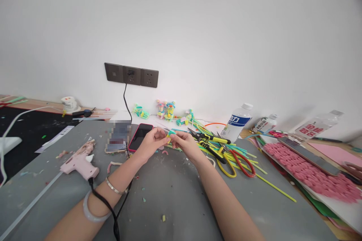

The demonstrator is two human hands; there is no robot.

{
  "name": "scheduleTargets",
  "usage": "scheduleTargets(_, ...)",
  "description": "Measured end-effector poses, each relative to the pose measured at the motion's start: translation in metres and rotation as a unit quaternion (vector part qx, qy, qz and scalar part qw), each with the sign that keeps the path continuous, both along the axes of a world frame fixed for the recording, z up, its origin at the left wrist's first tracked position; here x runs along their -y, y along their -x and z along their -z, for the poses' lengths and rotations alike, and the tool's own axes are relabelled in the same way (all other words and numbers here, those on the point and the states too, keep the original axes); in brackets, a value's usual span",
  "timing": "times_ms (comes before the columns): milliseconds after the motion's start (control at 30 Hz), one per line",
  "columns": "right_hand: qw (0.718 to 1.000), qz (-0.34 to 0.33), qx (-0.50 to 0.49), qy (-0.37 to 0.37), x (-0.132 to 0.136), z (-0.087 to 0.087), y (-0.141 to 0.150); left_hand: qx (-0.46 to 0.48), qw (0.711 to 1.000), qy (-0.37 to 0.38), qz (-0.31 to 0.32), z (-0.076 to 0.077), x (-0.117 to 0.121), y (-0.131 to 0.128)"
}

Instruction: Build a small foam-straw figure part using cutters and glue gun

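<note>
Over the middle of the grey mat, my left hand [154, 142] and my right hand [186, 145] meet with fingers pinched together. Between their fingertips is a small teal and yellow craft piece [170, 133]; the fingers partly hide it. A thin pointed thing seems to stick out by my left fingertips, too small to name. Just right of my right hand lie pliers [212, 139] with yellow and black handles, on top of a bundle of yellow, green and teal chenille stems [263, 169]. Behind my left hand rests a phone [140, 137] with a pink edge.
At left lies a pink glue gun [80, 162], its black cord running under my left forearm. Red-handled scissors [243, 162] and a water bottle [237, 122] are at right. Small pipe-cleaner figures [170, 110] stand by the wall. A pink knitted-looking piece [308, 169] lies far right.
</note>
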State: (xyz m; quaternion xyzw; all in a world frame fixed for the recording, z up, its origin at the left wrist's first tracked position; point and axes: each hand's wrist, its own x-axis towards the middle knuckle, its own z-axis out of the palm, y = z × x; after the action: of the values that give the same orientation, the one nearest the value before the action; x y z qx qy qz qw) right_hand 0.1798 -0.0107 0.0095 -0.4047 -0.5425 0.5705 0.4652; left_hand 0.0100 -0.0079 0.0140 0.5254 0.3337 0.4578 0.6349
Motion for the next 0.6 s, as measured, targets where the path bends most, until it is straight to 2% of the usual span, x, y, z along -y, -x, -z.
scheduleTargets(100, 1.000, 0.005, -0.012, 0.004, -0.0003, -0.0007, -0.0015, 0.021, 1.000, 0.005, 0.003, -0.0029, 0.0019, -0.0009)
scheduleTargets(267, 0.999, -0.006, -0.049, -0.007, -0.0031, 0.0008, -0.0077, 0.090, 0.993, 0.072, 0.006, -0.0026, -0.0004, -0.0001)
scheduleTargets(367, 0.998, -0.019, -0.066, -0.012, -0.0045, 0.0021, -0.0095, 0.081, 0.993, 0.088, 0.013, -0.0028, -0.0013, 0.0007)
scheduleTargets(600, 0.996, -0.045, -0.080, -0.001, -0.0048, 0.0025, -0.0098, 0.031, 0.992, 0.082, 0.086, -0.0067, 0.0054, 0.0000)
